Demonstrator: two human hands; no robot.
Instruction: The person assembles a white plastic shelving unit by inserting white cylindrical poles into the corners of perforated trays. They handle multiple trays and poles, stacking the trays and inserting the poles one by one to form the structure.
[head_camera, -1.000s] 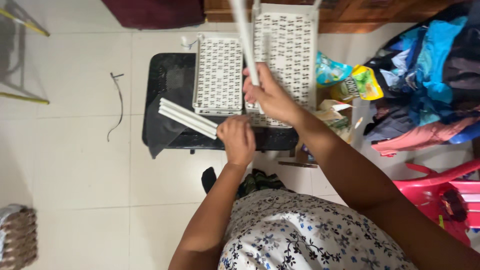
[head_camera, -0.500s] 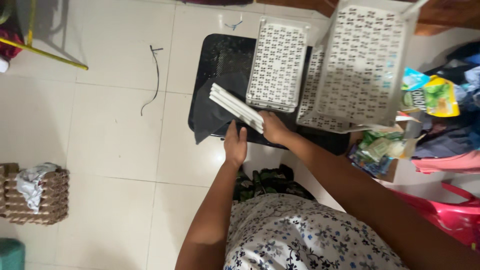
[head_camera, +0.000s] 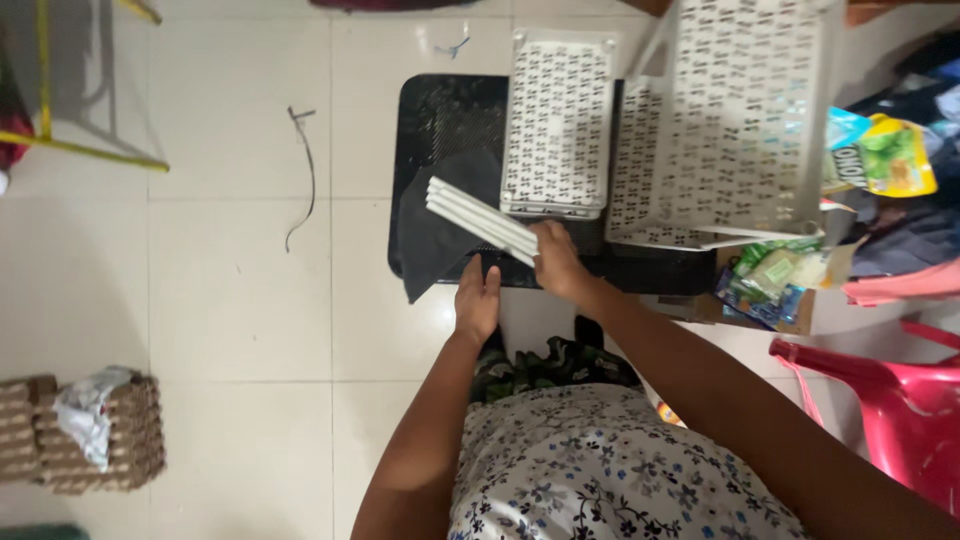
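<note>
**Right hand grips a bundle of white rods over a black table**

Fingers of the right hand (head_camera: 556, 258) are curled round one end of a bundle of white rods (head_camera: 480, 218), the thumb side facing up and the knuckles turned toward the perforated panels. That forearm runs in from the lower right of the head view, stretched almost straight, wrist slightly bent down onto the bundle. The rods lie side by side and slant up and to the left from the grip, their free ends hanging over a dark cloth (head_camera: 440, 235) that drapes off the near edge of the black table (head_camera: 450, 110).

Just beside it, the left hand (head_camera: 478, 298) lies palm down at the table's near edge, fingers straight and close together, pointing away from the body. It holds nothing; its fingertips reach the rim of the table just below the rods, and whether they touch the rods cannot be told. The left forearm comes up from the bottom centre, elbow bent close to the floral dress.

On the table, beyond the hands, stands a white perforated tray (head_camera: 558, 120), and to its right a larger white perforated basket (head_camera: 735, 120) tilts over the table's far corner. A pink plastic chair (head_camera: 890, 400) stands at the lower right on the pale tiled floor (head_camera: 240, 330).
</note>
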